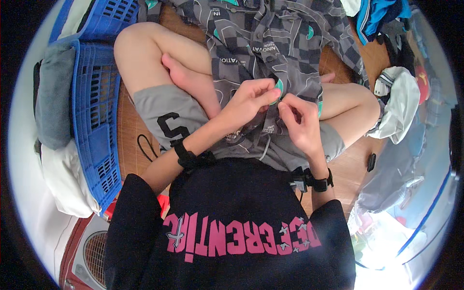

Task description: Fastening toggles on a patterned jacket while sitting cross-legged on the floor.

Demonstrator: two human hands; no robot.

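A dark grey, checked, button-up shirt (295, 53) with teal patches and white lines lies spread over my crossed legs. My left hand (253, 99) is closed on the front edge of the shirt, its thumb pressing beside a teal patch. Just to the right, my right hand (300, 123) pinches the same edge with thumb and bent fingers. The two hands are close together. A dark button (269, 59) shows on the front strip farther up; any button between my fingertips is too small to make out.
At the left stand blue plastic baskets (96, 121), with a grey folded cloth (57, 96) over one side. White and blue clothes (386, 19) lie at the far right, above a white garment (401, 104). A small black object (371, 162) rests on the wooden floor (348, 181).
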